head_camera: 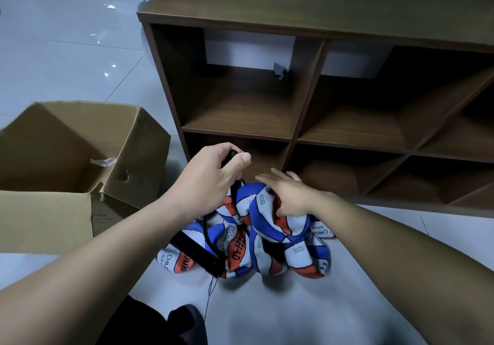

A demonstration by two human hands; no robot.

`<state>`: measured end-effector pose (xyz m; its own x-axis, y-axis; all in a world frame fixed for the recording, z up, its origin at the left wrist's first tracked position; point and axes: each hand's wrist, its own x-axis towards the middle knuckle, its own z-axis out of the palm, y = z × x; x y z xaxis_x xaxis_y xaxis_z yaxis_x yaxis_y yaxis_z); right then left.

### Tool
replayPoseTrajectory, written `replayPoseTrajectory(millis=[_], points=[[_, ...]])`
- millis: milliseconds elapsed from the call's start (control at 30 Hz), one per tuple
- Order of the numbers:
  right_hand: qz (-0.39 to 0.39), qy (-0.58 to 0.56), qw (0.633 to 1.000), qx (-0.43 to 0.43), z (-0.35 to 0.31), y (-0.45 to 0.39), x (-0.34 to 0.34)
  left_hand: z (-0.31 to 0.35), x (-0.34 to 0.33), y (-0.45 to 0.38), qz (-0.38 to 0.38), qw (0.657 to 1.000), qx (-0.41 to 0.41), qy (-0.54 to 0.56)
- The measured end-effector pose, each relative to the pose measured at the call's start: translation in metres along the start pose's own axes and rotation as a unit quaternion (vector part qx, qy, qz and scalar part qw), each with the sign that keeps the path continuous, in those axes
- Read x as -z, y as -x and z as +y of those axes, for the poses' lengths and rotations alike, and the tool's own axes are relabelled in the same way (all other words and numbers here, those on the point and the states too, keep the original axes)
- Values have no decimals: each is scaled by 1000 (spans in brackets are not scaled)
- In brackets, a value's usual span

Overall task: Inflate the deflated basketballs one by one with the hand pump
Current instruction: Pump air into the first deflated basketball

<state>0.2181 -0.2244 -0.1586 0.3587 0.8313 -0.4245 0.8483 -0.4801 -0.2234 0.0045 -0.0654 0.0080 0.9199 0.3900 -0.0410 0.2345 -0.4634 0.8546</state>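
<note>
Several deflated blue, white and orange basketballs (270,240) lie crumpled in a heap on the grey floor in front of me. My left hand (213,173) grips the black handle of the hand pump (199,252), whose black body slants down across the left side of the heap with a thin hose looping beside it. My right hand (283,192) rests with straight fingers on the topmost ball. The pump's needle end is hidden behind my hands.
A dark wooden cubby shelf (294,136) stands right behind the heap. An open cardboard box (80,163) sits to the left. Pale tiled floor (66,50) stretches beyond. A dark trouser leg (160,326) shows at the bottom edge.
</note>
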Motion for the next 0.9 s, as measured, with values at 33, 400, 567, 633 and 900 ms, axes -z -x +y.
replayPoseTrajectory(millis=[33,400,567,633,900], points=[[-7,11,1000,2,0,-4,-1,-1,1,-1,-3,1000,10,-4],[66,112,989,68,5,1,-2,0,0,-5,-41,995,55,-68],[151,168,969,102,-3,52,8,12,-7,-5,-46,995,55,-66],[197,118,969,94,-2,81,19,16,-10,-6,-40,996,48,-61],[254,-136,957,-30,-18,198,80,56,-25,7,-60,998,11,0]])
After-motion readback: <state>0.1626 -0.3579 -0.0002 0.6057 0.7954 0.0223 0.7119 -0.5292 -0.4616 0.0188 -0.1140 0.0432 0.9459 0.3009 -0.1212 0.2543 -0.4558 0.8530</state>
